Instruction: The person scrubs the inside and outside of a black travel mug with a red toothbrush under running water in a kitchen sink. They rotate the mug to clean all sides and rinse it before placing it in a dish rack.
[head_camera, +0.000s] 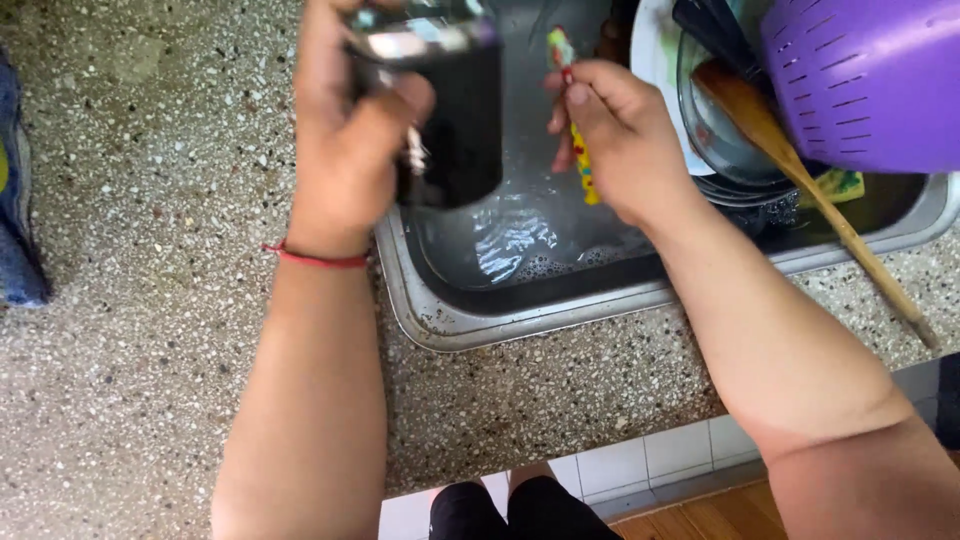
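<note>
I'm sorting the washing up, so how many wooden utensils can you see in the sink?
1. A wooden spoon leans out of the sink at the right, its bowl resting in the stacked dishes under the purple colander, handle over the counter. Others may be hidden beneath the pile.

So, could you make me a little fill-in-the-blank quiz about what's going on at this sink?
1. The left hand grips a dark ____ over the sink.
2. The colander at upper right is ____.
3. The band on the left wrist is ____.
4. The long spoon leaning out of the sink is made of ____.

Missing words: mug; purple; red; wood
</note>
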